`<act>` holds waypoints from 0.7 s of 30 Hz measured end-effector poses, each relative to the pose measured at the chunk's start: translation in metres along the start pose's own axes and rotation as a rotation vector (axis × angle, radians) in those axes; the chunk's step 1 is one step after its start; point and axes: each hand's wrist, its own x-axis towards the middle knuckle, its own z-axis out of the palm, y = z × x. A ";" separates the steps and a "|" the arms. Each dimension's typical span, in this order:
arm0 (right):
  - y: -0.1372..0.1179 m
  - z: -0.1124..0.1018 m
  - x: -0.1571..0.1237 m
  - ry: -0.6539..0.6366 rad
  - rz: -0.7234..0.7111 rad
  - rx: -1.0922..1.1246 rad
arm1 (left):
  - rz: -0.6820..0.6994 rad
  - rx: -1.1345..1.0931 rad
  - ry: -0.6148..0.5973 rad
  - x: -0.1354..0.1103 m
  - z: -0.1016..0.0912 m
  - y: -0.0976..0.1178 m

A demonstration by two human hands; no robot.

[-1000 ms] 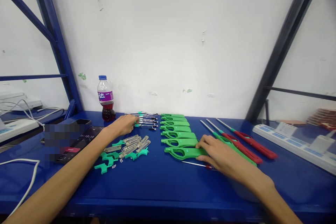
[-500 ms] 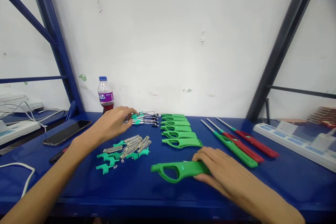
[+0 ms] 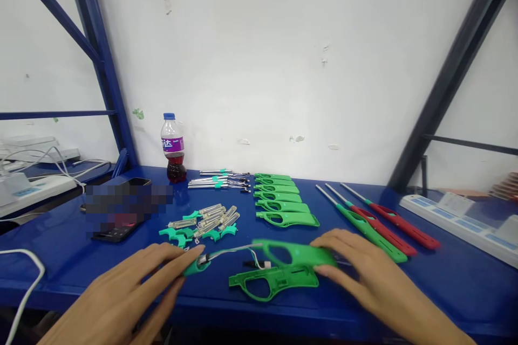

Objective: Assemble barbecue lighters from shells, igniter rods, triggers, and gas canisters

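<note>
My left hand is closed on a lighter nozzle assembly; its teal collar pokes out past the fingertips, and most of its tube is hidden under the hand. From it a thin wire runs right to a small black and white igniter part. My right hand pinches a green upper shell half, blurred by motion, at its rear end. Just beneath, a lower green shell half lies on the table with its inside facing up.
Several closed green lighter handles lie in a column, with nozzle assemblies to their left. Clear fuel tanks and teal triggers form a pile. Finished long lighters, a power strip, a bottle and phones surround them.
My left hand has come back from the nozzle row, bringing one assembly toward me. The green handle has been separated into two halves, and my right hand has lifted the upper one.
</note>
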 end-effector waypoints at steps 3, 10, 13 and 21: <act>0.038 -0.005 -0.014 0.123 0.162 -0.081 | 0.104 0.023 -0.024 0.006 0.009 0.007; 0.095 0.000 -0.033 0.170 0.389 -0.314 | 0.132 -0.077 -0.135 0.016 0.013 0.021; 0.076 0.003 -0.028 0.328 0.319 -0.307 | 0.162 -0.100 -0.142 0.019 0.013 0.026; -0.026 0.017 -0.001 0.186 0.010 0.165 | 0.045 -0.240 -0.192 0.021 0.020 0.035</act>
